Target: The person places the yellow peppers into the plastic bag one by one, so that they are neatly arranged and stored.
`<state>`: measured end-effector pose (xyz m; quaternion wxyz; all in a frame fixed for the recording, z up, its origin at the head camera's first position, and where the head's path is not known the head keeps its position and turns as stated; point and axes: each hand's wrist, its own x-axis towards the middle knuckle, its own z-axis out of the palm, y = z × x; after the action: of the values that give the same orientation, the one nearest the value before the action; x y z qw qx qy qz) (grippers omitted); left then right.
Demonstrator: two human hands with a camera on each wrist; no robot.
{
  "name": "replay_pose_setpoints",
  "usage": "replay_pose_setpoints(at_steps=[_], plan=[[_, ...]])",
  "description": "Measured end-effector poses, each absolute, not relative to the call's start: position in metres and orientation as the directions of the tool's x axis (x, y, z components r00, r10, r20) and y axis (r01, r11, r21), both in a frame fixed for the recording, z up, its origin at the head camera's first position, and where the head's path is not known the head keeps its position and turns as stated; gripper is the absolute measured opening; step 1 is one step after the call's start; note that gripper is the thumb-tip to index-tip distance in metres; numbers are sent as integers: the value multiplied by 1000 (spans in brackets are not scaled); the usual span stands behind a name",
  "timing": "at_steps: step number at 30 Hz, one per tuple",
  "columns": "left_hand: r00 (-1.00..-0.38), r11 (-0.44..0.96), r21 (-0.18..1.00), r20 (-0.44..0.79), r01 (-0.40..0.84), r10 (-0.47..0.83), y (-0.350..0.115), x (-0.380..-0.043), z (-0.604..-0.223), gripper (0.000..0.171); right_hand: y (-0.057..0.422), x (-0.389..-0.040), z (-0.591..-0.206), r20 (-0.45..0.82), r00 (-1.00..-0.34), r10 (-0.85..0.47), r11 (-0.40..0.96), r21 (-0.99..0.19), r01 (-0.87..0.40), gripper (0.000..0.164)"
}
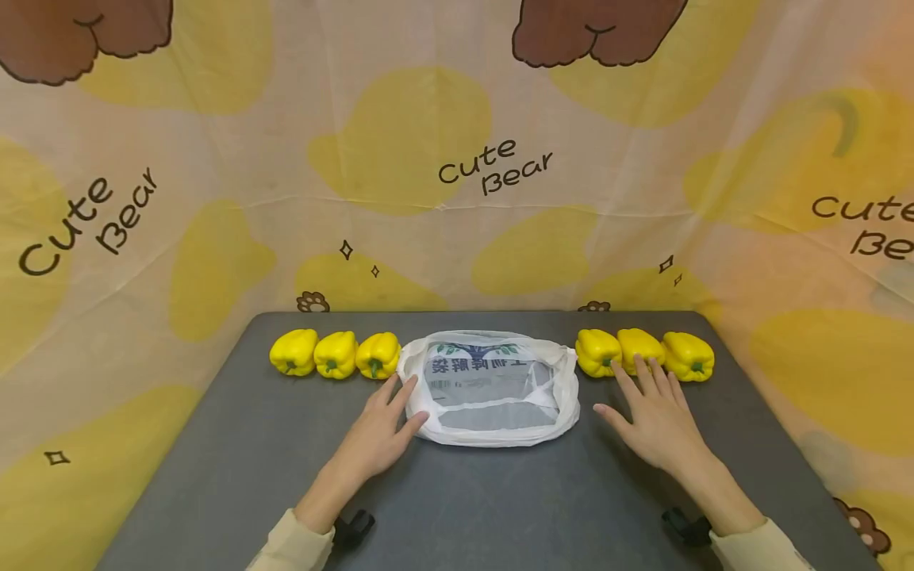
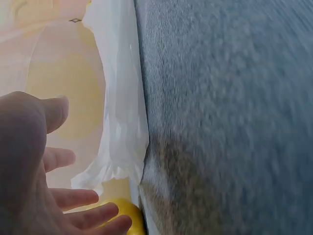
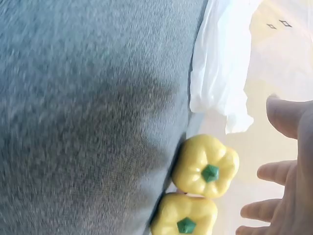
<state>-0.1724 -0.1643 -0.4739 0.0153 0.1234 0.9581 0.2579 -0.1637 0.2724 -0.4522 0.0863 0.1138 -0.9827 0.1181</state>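
A white plastic bag (image 1: pixel 493 434) lies with its mouth spread wide in the middle of the grey table, dark print showing inside. My left hand (image 1: pixel 374 432) is at the bag's left edge with fingers extended; whether it touches the bag I cannot tell. My right hand (image 1: pixel 660 420) hovers in front of the right-hand peppers, fingers spread and holding nothing. Three yellow bell peppers stand left of the bag, the nearest pepper (image 1: pixel 378 354) beside its rim. Three more stand to the right, the innermost pepper (image 1: pixel 597 353) close to the bag. In the right wrist view two peppers show green stems (image 3: pixel 210 173).
The grey table (image 1: pixel 485 507) ends at a back edge against a printed cloth (image 1: pixel 400 143) with yellow patches and bear lettering. The same cloth hangs along both sides. Dark wrist straps (image 1: pixel 353 527) sit at both sleeves.
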Motion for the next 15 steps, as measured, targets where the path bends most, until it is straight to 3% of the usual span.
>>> replay_pose_setpoints(at_steps=[15], plan=[[-978, 768, 610, 63, 194, 198, -153, -188, -482, 63, 291, -170, -438, 212, -971, -113, 946, -275, -171, 83]])
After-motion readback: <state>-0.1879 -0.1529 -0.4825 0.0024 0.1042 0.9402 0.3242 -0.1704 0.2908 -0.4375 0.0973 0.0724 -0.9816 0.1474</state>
